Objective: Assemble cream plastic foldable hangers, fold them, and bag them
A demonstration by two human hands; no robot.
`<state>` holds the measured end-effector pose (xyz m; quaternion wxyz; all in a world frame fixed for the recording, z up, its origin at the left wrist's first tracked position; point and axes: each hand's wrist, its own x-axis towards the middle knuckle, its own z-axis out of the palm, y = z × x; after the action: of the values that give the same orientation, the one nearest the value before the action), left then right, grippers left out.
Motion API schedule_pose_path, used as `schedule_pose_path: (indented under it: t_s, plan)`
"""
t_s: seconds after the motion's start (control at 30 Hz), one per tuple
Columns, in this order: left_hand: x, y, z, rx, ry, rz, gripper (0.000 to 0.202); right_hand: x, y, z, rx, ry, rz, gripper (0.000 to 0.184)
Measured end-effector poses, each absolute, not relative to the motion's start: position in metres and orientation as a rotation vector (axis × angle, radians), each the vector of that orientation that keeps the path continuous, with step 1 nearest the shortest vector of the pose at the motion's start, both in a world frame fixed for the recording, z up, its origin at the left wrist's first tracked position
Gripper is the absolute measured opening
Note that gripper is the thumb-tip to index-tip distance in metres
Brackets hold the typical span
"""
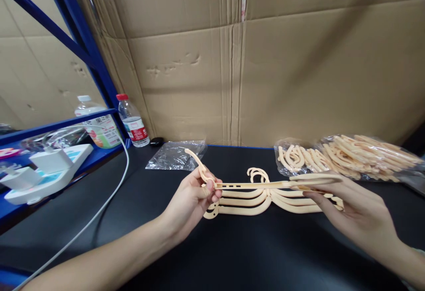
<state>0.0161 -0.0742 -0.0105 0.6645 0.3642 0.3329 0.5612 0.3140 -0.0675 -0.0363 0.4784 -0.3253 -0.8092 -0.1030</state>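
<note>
My left hand [194,198] pinches a cream plastic hook piece [201,167] at the left end of a cream plastic hanger [259,185]. My right hand [352,209] grips the hanger's right end, holding it level above the black table [232,255]. Right under it lies a stack of finished cream hangers [255,202], their hooks pointing away from me.
A clear bag of loose cream hanger parts [348,156] lies at the right rear. An empty clear bag [175,154] sits behind my left hand. A water bottle [133,122], a power strip [49,171], a white cable [99,211] and a blue shelf frame [83,43] stand left. A cardboard wall [282,69] closes the back.
</note>
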Motion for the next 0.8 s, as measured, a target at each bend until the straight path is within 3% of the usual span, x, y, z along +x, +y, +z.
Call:
schedule_pose_path:
  t_s: [0.8]
  plan:
    - [0.0182, -0.0721, -0.015, 0.797, 0.835, 1.302, 0.015, 0.3142, -0.0682, -0.038, -0.962, -1.931, -0.134, 0.02]
